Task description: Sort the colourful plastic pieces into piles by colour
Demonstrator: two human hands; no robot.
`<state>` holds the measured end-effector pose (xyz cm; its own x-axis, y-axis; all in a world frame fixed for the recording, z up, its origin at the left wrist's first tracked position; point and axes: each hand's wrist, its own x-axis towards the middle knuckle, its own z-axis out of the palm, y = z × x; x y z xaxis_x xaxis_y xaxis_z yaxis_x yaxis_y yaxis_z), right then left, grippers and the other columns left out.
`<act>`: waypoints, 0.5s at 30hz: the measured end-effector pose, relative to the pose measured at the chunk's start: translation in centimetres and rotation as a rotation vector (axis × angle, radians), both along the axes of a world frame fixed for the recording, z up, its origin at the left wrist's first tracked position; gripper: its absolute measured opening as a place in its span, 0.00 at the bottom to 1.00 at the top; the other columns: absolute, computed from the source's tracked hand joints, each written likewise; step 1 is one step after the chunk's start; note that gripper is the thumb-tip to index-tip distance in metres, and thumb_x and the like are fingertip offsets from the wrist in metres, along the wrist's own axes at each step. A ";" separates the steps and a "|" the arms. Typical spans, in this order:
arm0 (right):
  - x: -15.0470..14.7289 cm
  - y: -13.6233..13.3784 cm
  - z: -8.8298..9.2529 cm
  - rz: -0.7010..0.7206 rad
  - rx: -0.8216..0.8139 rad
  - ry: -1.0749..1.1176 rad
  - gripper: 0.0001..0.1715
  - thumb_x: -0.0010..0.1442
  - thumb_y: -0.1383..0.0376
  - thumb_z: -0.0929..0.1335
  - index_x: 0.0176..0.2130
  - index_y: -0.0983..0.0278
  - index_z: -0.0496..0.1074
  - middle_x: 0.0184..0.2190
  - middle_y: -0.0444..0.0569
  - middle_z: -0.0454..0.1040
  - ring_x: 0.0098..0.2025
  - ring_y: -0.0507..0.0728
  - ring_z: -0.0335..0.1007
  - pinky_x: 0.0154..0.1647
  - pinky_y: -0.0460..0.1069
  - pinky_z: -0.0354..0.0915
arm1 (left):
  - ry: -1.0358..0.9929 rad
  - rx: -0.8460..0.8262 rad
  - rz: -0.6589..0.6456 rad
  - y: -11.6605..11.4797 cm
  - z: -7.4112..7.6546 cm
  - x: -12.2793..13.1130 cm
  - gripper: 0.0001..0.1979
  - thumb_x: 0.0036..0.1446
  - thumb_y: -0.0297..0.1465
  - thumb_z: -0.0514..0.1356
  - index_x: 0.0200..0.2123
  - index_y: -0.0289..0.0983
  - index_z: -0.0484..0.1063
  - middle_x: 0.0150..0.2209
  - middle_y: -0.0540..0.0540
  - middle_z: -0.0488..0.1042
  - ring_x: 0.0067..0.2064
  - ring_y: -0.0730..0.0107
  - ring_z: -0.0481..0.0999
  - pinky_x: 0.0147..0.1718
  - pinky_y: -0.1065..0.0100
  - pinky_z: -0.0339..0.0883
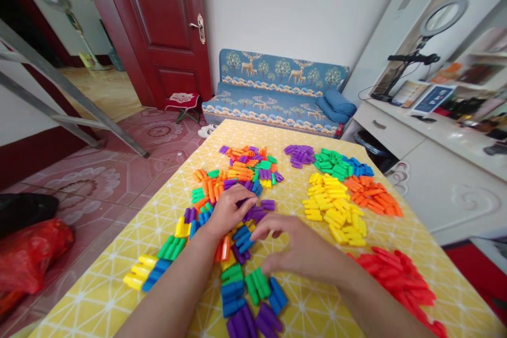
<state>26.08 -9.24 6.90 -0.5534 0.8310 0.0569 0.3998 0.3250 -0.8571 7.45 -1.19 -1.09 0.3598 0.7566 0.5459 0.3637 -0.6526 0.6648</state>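
My left hand [233,210] reaches over the mixed pile of plastic building blocks [240,171]. Its thumb and fingers come together beside some purple blocks [257,214]; what they hold, if anything, is hidden. To its right, my right hand [295,245] hovers above the tablecloth with thumb and fingertips apart and nothing between them. Blue blocks [243,237] lie just left of its fingertips. Below the thumb are a green block [257,284] and a blue block [278,294]. Purple blocks [241,322] lie at the near edge of the view.
Sorted by colour on the table's right are yellow [332,203], orange [374,195], green [334,163], blue [359,167], purple [300,155] and red blocks [400,280]. A blue patterned sofa [273,103] stands beyond the table [293,211], a white cabinet [459,185] to the right.
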 end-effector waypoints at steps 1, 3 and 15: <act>-0.6 -1.4 -1.1 0.106 0.118 -0.093 0.20 0.47 0.54 0.74 0.41 0.55 0.75 0.42 0.45 0.76 0.46 0.59 0.70 0.48 0.54 0.66 | -0.002 -0.003 0.002 0.0 0.1 0.0 0.10 0.60 0.33 0.57 0.31 0.37 0.77 0.31 0.44 0.77 0.35 0.66 0.73 0.37 0.64 0.67; -1.4 -3.6 -3.7 0.269 0.378 -0.240 0.23 0.51 0.53 0.72 0.48 0.50 0.72 0.54 0.44 0.69 0.57 0.61 0.62 0.58 0.58 0.59 | -0.005 -0.007 0.005 -0.1 0.2 0.0 0.11 0.60 0.33 0.57 0.31 0.37 0.77 0.30 0.44 0.77 0.35 0.66 0.74 0.37 0.64 0.67; -1.5 -4.0 -8.8 0.061 0.652 -0.450 0.24 0.59 0.57 0.66 0.55 0.53 0.65 0.67 0.50 0.44 0.68 0.65 0.37 0.63 0.69 0.44 | -0.135 -0.098 0.093 0.2 -0.1 -0.3 0.13 0.61 0.35 0.56 0.31 0.36 0.77 0.30 0.45 0.77 0.34 0.68 0.75 0.36 0.67 0.68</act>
